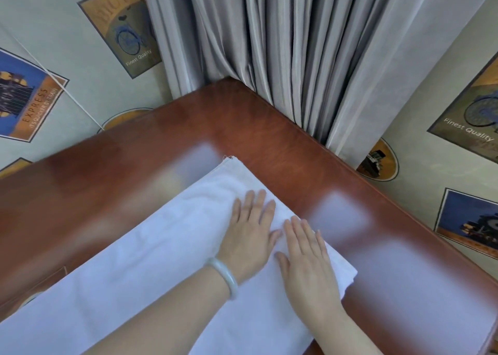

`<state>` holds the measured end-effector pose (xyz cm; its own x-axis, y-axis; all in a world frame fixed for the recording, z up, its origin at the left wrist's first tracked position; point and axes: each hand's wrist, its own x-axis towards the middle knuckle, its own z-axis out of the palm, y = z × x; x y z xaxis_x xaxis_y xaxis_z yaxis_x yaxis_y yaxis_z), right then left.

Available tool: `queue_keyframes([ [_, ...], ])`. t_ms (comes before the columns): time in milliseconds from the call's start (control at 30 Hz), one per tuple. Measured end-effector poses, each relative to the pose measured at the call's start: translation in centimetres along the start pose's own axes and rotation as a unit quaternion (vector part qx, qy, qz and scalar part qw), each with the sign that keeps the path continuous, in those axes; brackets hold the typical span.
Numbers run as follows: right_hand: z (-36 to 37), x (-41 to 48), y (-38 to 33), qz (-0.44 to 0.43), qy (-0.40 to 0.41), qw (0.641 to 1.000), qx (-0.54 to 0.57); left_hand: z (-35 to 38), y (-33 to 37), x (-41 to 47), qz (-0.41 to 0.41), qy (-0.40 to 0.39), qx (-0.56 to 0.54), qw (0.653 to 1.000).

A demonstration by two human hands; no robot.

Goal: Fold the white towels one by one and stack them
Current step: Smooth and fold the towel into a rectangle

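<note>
White terry cloth lies under every fingertip on my monitor. The left hand's fingers are stretched straight and close together, pressed flat on the long white terry towel. The right hand's fingers lie just as straight beside them, gripping nothing. Both palms face down. The left hand sits a little farther from me than the right hand. The left thumb tip comes very close to the right index finger, but I cannot tell from my feed whether they meet. A pale, milky stone-like bangle circles the left wrist, and both bare forearms come in from the bottom edge.

The towel runs as a long strip from the lower left of the view up toward the far right, ending on the glossy reddish-brown wooden table. The hands rest near that far end, the right one by the towel's right-hand edge. Pale glare patches show on the tabletop. Behind the table's far corner hang grey pleated curtains, with pale wallpaper printed with vintage train and bicycle posters on either side.
</note>
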<state>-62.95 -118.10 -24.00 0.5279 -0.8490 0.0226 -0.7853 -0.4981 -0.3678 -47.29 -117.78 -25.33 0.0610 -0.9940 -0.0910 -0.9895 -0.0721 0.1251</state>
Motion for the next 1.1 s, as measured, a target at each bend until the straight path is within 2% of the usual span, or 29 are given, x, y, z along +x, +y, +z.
queue_keyframes([
  [200, 0.8, -1.1, 2.7, 0.019, -0.034, 0.997, -0.060, 0.2, -6.1, 3.0, -0.082, 0.000, 0.025, 0.996],
  [467, 0.7, -1.3, 2.2, 0.066, -0.018, 0.994, -0.082, -2.4, -8.4, 8.3, -0.200, -0.022, -0.063, 0.978],
  [567, 0.7, -0.3, 0.9, 0.084, 0.014, 0.993, -0.081, -3.3, -4.8, 6.3, -0.165, 0.081, -0.020, 0.983],
  [633, 1.0, 1.0, -0.4, 0.008, 0.009, 0.998, -0.063, -2.3, -1.8, 3.4, -0.128, 0.109, -0.025, 0.985],
  [667, 1.2, 1.7, -0.7, -0.044, -0.006, 0.997, -0.057, -1.5, -1.0, 2.0, -0.117, 0.096, -0.024, 0.988],
  [733, 1.7, 2.9, -0.4, -0.099, -0.039, 0.993, -0.059, -0.2, -1.8, 0.4, -0.104, 0.015, -0.013, 0.994],
  [767, 2.0, 3.1, 0.1, -0.102, -0.050, 0.991, -0.064, 0.2, -2.9, 0.4, -0.089, -0.009, 0.003, 0.996],
  [867, 2.8, 3.0, 1.0, -0.091, -0.044, 0.993, -0.068, 0.4, -7.0, 2.7, -0.047, 0.001, 0.031, 0.998],
  [1000, 3.2, 3.0, 0.8, -0.087, -0.036, 0.994, -0.063, -0.5, -10.0, 6.3, -0.043, -0.014, 0.002, 0.999],
  [1100, 3.1, 2.9, 0.8, -0.083, -0.034, 0.993, -0.071, -2.1, -10.2, 7.2, -0.076, -0.040, -0.026, 0.996],
])
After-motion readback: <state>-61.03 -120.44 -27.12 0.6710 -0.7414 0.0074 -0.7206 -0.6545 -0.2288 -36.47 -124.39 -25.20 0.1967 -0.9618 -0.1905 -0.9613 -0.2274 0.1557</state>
